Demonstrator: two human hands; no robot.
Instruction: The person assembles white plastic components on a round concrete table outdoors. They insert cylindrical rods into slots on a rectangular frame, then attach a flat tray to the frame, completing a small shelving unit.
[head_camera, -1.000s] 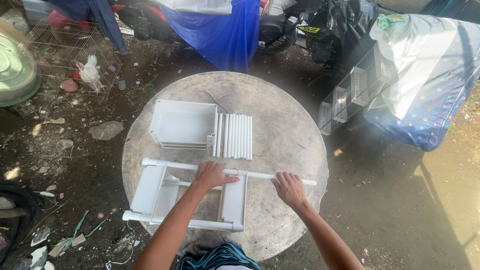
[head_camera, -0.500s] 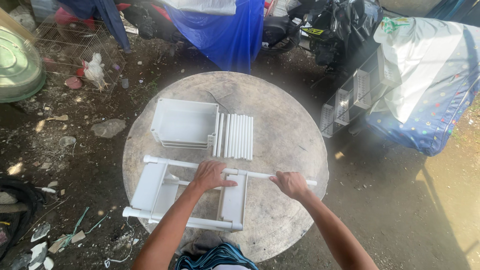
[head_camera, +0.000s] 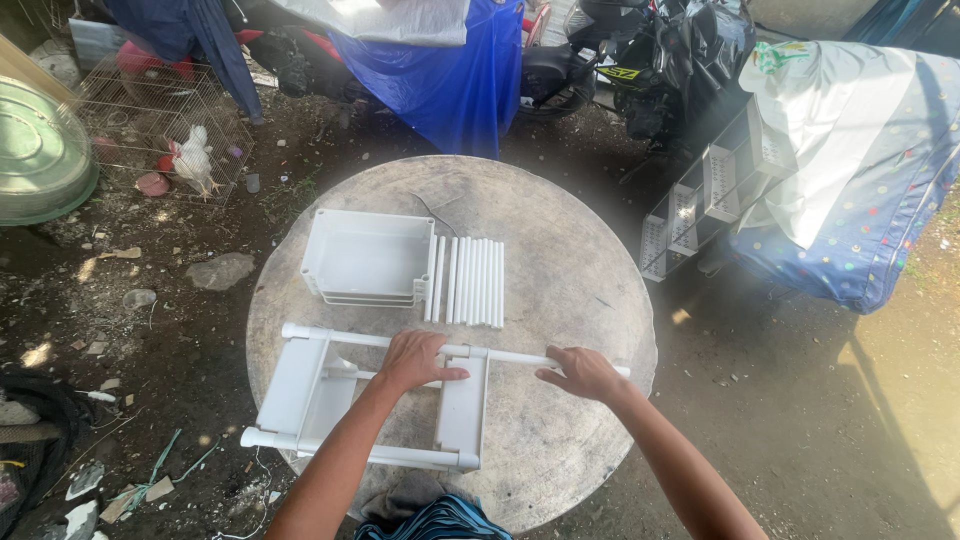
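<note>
Little has moved since the earlier frames: both hands sit on the same white tube, the right one shifted slightly toward the frame centre along it.

Left hand (head_camera: 418, 360): fingers curled over the long white tube (head_camera: 400, 343), palm down, gripping where the tube meets the right shelf panel (head_camera: 463, 405). Right hand (head_camera: 580, 372): wrapped around the free end of that tube, lower centre-right of the frame; thumb side faces the left hand.

White plastic rack frame (head_camera: 372, 398) lies flat on the round stone tabletop (head_camera: 560, 260), lower left of centre: two flat panels joined by two long tubes, the near tube (head_camera: 340, 450) running along the tabletop's lower edge. Left panel (head_camera: 295, 385) overhangs the tabletop rim a bit.

Above the frame, centre: stack of white trays (head_camera: 365, 255), and just right of it a row of loose white tubes (head_camera: 475, 280) laid side by side, touching each other.

Around: wire cage (head_camera: 140, 110) with a white bird (head_camera: 192, 160) upper left, blue tarp (head_camera: 455, 70) over a motorbike top centre, dotted blue cloth (head_camera: 850, 200) upper right, green round basin (head_camera: 35, 150) at the left edge. Ground is dirt with litter.
</note>
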